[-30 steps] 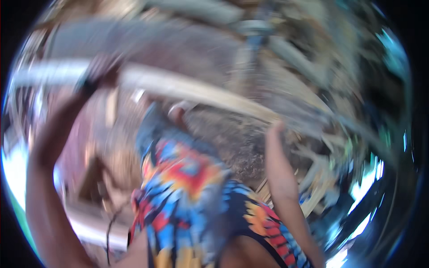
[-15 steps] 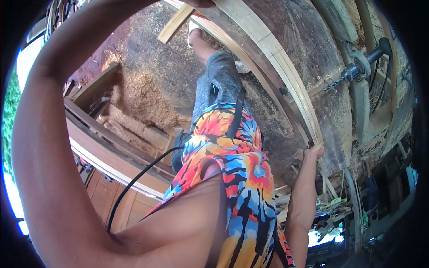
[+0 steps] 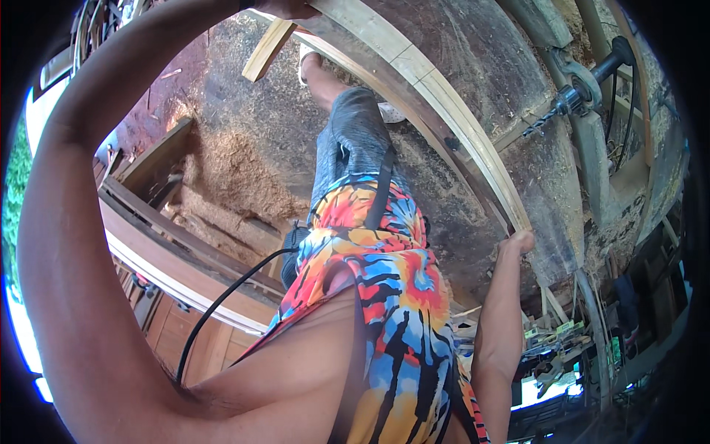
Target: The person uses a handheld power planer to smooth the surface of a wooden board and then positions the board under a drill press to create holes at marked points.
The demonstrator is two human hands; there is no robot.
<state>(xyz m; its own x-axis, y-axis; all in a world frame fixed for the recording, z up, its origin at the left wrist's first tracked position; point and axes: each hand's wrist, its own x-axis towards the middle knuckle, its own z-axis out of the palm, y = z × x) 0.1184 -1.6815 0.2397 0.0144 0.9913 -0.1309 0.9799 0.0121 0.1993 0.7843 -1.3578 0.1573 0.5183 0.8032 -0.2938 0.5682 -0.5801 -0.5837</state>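
A long, pale wooden board [image 3: 444,100] runs from the top edge down to the right, looking bowed in this view. Thin lines are marked across its face. My right hand [image 3: 519,241] is closed around its lower right end. At the top edge my left hand [image 3: 287,7] grips the board's far end, though the picture's border cuts off part of the hand. A short wooden block [image 3: 268,50] sticks out below my left hand, beside the board. Whether the block is joined to the board I cannot tell.
A drill with a twist bit [image 3: 573,98] is mounted at the right, near a wooden beam [image 3: 592,159]. Sawdust [image 3: 240,166] covers much of the floor. A wooden frame [image 3: 185,248] lies at the left, with a black cable [image 3: 222,296] near it. Scrap pieces [image 3: 555,355] clutter the lower right.
The view has shifted slightly, so most things sit farther left. The board and both hands have moved a little left and up in the picture. Both hands keep hold of the board.
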